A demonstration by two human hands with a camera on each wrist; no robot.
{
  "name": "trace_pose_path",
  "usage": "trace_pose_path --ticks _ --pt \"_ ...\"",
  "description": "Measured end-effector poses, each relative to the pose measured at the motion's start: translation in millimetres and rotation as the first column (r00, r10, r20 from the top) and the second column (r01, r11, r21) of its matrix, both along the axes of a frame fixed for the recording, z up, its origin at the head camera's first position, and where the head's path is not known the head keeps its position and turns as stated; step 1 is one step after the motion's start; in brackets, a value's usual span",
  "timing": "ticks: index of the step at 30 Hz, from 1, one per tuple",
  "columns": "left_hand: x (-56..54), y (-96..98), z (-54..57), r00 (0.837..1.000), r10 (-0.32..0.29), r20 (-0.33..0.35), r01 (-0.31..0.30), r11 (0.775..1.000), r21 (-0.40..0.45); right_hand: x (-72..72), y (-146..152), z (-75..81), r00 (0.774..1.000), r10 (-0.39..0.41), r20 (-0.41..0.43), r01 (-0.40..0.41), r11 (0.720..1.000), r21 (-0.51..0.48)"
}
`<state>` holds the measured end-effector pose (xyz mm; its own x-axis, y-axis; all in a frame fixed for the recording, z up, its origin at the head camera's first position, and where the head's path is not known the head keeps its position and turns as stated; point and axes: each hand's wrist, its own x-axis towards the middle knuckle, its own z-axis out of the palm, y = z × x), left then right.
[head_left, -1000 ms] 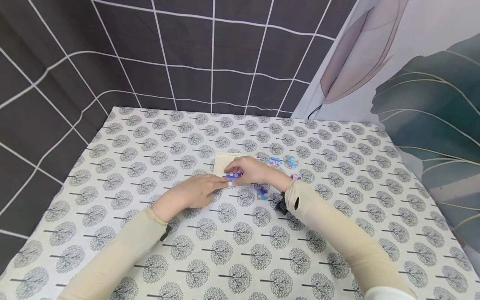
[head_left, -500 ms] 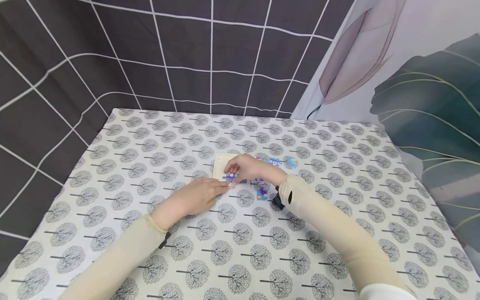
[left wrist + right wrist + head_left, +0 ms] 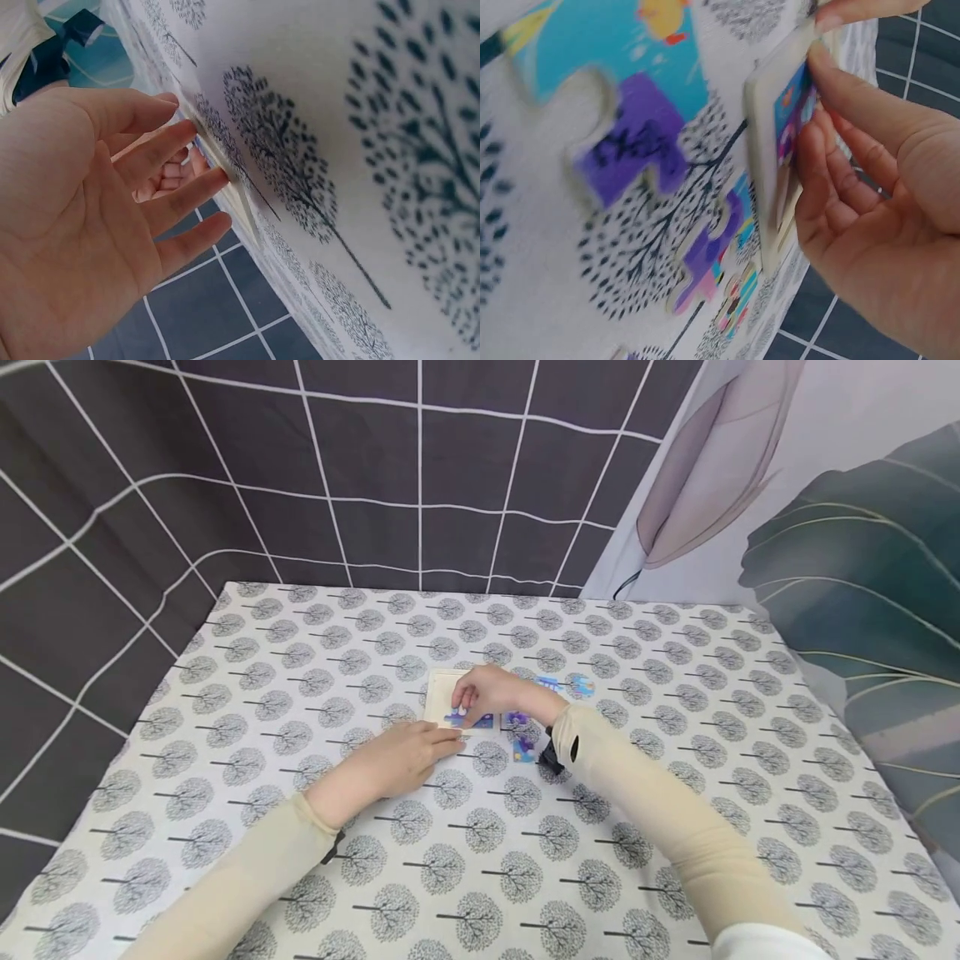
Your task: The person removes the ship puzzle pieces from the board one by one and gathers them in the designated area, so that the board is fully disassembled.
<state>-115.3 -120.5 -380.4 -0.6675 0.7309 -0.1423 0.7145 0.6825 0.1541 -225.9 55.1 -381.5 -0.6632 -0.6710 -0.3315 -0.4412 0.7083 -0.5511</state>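
Note:
A shallow cream puzzle tray (image 3: 441,683) lies on the tree-print cloth, with blue and purple puzzle pieces (image 3: 483,722) along its near side. My right hand (image 3: 491,690) is over the tray; its curled fingers and thumb hold a puzzle piece (image 3: 454,720) that they partly cover. In the right wrist view the thumb (image 3: 855,94) reaches down onto the picture inside the tray rim. My left hand (image 3: 405,756) rests at the tray's near edge, its fingers extended. The left wrist view shows the left fingertips (image 3: 223,175) against the tray's side (image 3: 241,202).
Loose pieces lie right of the tray: a purple one (image 3: 516,718), a blue and purple one (image 3: 522,749), and light blue ones (image 3: 549,682) (image 3: 582,685) farther back. A dark gridded curtain (image 3: 360,468) hangs behind the table.
My left fingers have slid slightly toward me, to the tray's near edge. My right hand has stayed over the tray with small shifts at the piece. The head view has tilted slightly.

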Motion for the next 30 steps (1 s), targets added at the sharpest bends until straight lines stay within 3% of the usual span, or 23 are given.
trace_pose_path --ticks 7,17,24,30 --pt "-0.4 11.2 -3.0 0.999 0.042 -0.005 -0.043 0.996 -0.073 -2.0 0 -1.7 1.000 0.019 0.018 -0.019 1.000 0.007" --pt "-6.3 22.8 -7.3 0.999 0.034 -0.015 -0.037 0.984 -0.173 -2.9 2 -3.3 0.998 0.024 0.056 -0.022 0.999 -0.028" --pt "-7.8 25.3 -6.3 0.997 0.068 0.041 -0.061 0.987 -0.146 -2.6 3 -1.4 0.997 0.025 0.074 -0.023 0.999 -0.031" --pt "-6.4 26.3 -4.5 0.997 0.068 0.046 -0.060 0.985 -0.160 -3.3 4 -2.3 0.997 0.049 0.065 -0.046 0.998 -0.047"
